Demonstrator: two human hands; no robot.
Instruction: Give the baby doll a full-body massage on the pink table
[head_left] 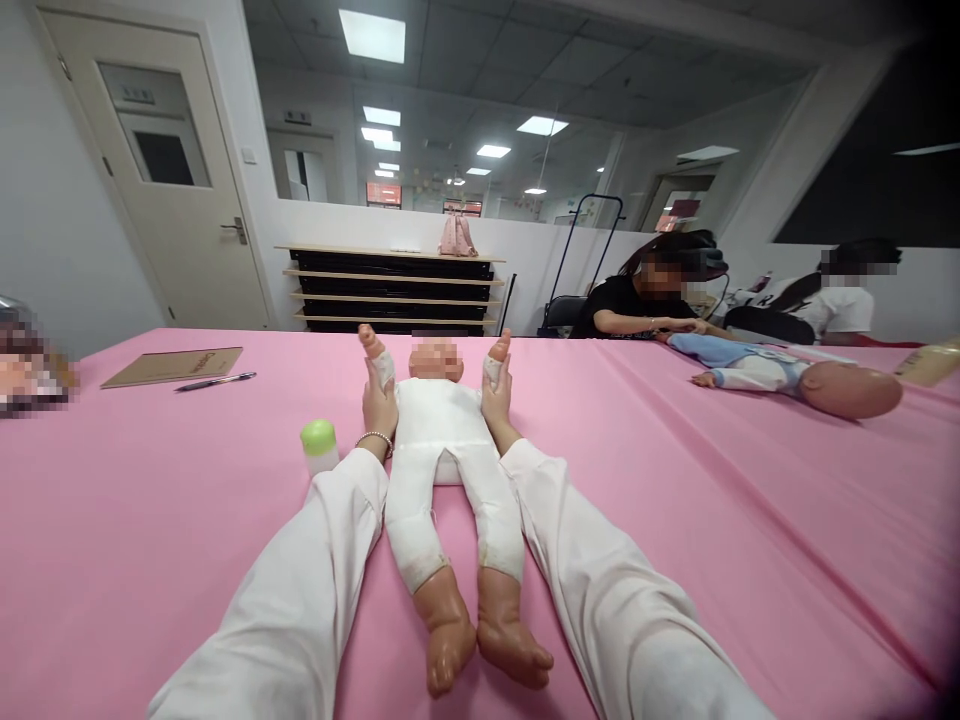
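Note:
A baby doll (pixel 442 420) with a white cloth body lies on its back on the pink-covered table (pixel 202 520), feet toward me and head at the far end. My left hand (pixel 380 405) is closed around the doll's arm on the left side. On the other side my right hand (pixel 496 400) grips the other arm. Both doll arms point up, with the small doll hands showing above my fingers. A beaded bracelet circles my left wrist. Just left of that wrist stands a small bottle (pixel 320 446) with a green cap.
A brown notebook (pixel 172 367) and a pen (pixel 216 382) lie at the far left. On the right, a person (pixel 637 300) handles another doll (pixel 795 372) in blue and white clothes. Another person sits behind. A pink backpack (pixel 457 236) rests on stacked boards beyond the table.

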